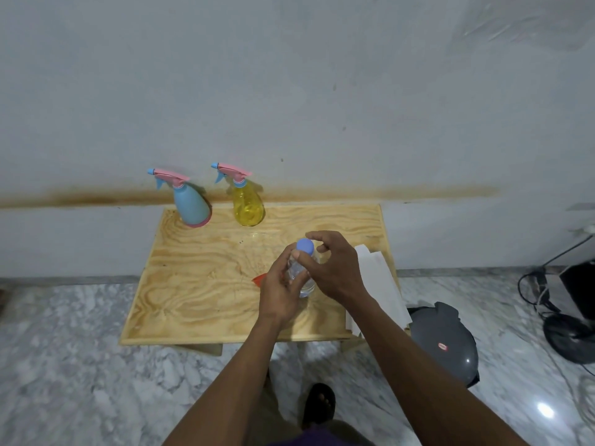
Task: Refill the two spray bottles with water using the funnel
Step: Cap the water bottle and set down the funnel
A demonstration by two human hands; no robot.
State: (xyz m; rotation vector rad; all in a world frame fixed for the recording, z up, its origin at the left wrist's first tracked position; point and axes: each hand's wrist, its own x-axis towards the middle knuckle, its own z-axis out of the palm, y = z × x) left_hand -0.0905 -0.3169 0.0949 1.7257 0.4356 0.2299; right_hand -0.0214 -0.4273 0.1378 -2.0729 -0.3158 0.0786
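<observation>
Two spray bottles stand at the far edge of the wooden table, both with pink and blue trigger heads: a blue spray bottle on the left and a yellow spray bottle to its right. Nearer me, a clear water bottle with a blue cap is upright. My left hand grips its body. My right hand curls around its neck just under the cap. A red funnel peeks out to the left of my left hand, mostly hidden.
White paper lies along the table's right edge. A dark grey round appliance sits on the marble floor to the right, with a black fan base and cables beyond it. The wall rises directly behind the table.
</observation>
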